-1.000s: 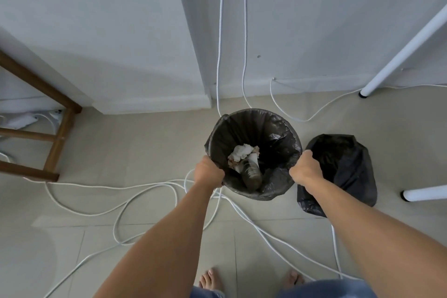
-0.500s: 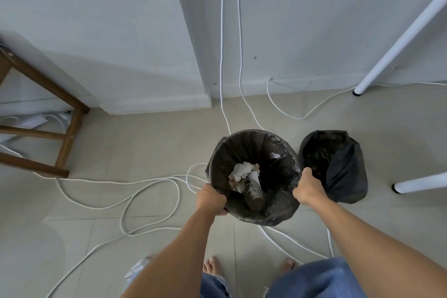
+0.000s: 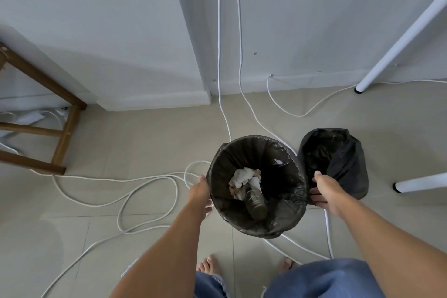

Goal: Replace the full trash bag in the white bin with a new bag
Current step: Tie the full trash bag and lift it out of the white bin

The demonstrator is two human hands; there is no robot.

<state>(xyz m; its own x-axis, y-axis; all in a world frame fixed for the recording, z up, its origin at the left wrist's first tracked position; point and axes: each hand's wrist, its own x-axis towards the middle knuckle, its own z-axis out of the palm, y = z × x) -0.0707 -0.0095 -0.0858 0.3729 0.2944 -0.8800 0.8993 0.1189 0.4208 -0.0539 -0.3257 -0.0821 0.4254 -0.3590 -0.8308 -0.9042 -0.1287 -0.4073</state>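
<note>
Floor point(image 3: 121, 237) with loose cables point(image 3: 150, 179); bin point(image 3: 257, 186) at frame centre, lined with black bag point(image 3: 285, 203), still on the rim. Second black bag point(image 3: 338, 159) at bin's 2 o'clock. Trash point(image 3: 249, 189) inside. Left hand point(image 3: 200, 192) at 9, right hand point(image 3: 325, 191) at 3, fingers spread, flanking rim, not gripping. Nothing pulled yet; removal and relining both remain.

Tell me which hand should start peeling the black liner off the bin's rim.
Probably the right hand: its fingers are spread against the crinkled black plastic liner at the bin's right rim, near loose folds. The left hand lies flatter against the left side, fingers hidden, and suits steadying the bin.
</note>
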